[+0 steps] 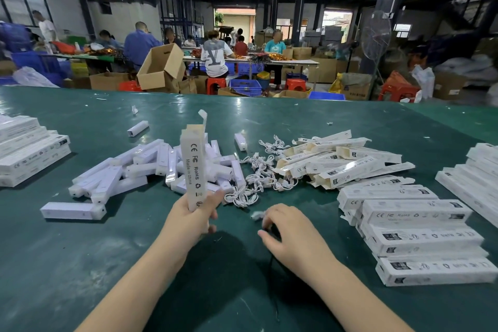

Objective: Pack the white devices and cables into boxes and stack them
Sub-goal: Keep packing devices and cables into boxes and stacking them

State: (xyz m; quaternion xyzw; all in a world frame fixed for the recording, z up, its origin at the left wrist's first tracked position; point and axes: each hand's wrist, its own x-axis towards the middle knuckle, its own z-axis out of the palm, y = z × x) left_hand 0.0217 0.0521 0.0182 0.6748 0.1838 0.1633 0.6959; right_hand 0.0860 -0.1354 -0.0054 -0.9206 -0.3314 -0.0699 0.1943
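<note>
Left hand (192, 214) grips box (193, 170) upright, flap open for loading — right hand (289, 232) pinches blurred cable (257, 215), probably next in.

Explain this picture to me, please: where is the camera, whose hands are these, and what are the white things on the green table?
There is no machine here. One camera sits on a person's head and looks down at both bare hands. The left hand holds an upright box with its top flap open. The right hand curls over a small white cable; that part is blurred. On the table lie a pile of white devices, loose cables, open boxes, and closed boxes in stacks. Other people work at tables behind.
</note>
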